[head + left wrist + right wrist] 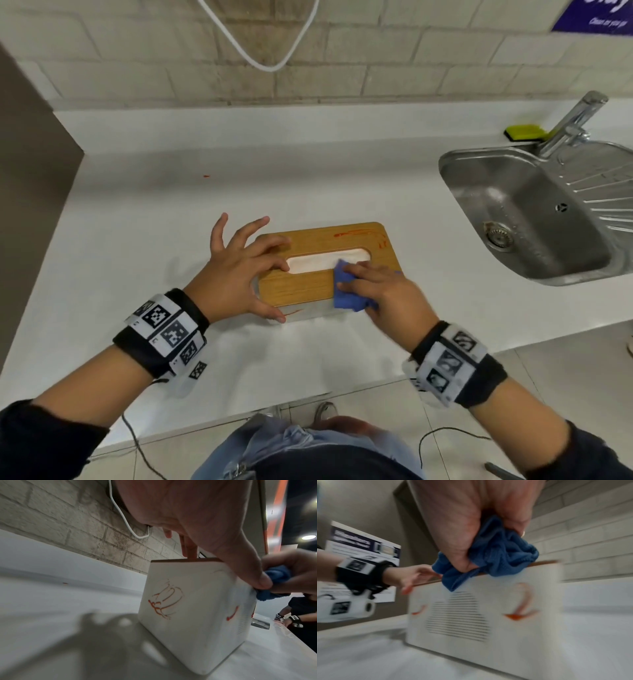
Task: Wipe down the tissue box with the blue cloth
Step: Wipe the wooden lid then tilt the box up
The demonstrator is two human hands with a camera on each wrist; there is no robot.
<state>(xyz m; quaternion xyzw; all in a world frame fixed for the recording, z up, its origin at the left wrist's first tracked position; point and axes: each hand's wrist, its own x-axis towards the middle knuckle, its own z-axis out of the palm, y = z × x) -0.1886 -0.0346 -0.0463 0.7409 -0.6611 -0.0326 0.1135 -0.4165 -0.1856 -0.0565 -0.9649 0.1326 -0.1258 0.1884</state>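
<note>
- Red-smeared white tissue box point(298, 291) with wooden lid is sitting on white table point(171, 205).
- The left hand point(236, 274) is bracing its end, thumb and fingers clamped on it.
- The right hand point(387, 291) is pressing crumpled blue cloth point(346, 298) on lid — fingers bunched round it.

White counter point(171, 205); tissue box point(301, 289) atop

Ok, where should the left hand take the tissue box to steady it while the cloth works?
Take the tissue box at its left end, from above: left hand thumb on the near wall, fingers over the wooden lid. It stands flat with straight walls, so that pinch should hold, and it likely clears the right hand and blue cloth. Mind the red smears on that end.
</note>
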